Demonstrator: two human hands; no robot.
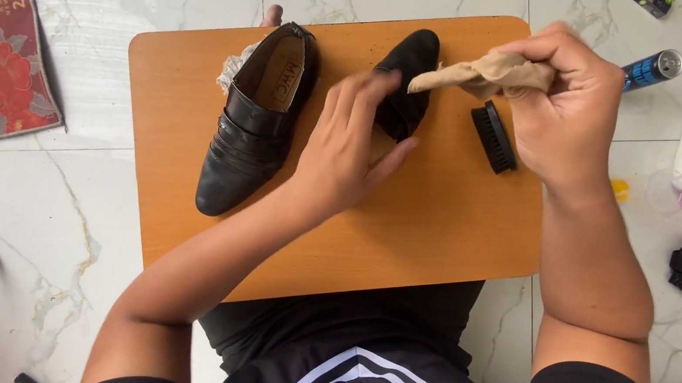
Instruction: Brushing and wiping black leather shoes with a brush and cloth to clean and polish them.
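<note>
From up here I see my left hand pressed over the second black shoe, fingers spread on its upper and not curled round it, so it steadies the shoe more than it holds it. My right hand has a closed grip on a tan cloth, pinched into a strip whose free end touches the shoe near its top. That shoe lies toward the far middle of the small wooden table, with the other black shoe just beside it on the left and a black brush near it on the right. The risk I judge most likely is the shoe sliding or rolling under the flat hand if the cloth is pulled hard, since nothing clamps it. The brush sits close under my right wrist and could be knocked off the edge onto the tiled floor. The table is narrow and rests over my lap, so a shift of the legs could tip both shoes. The cloth could also slip out if the pinch loosens.
</note>
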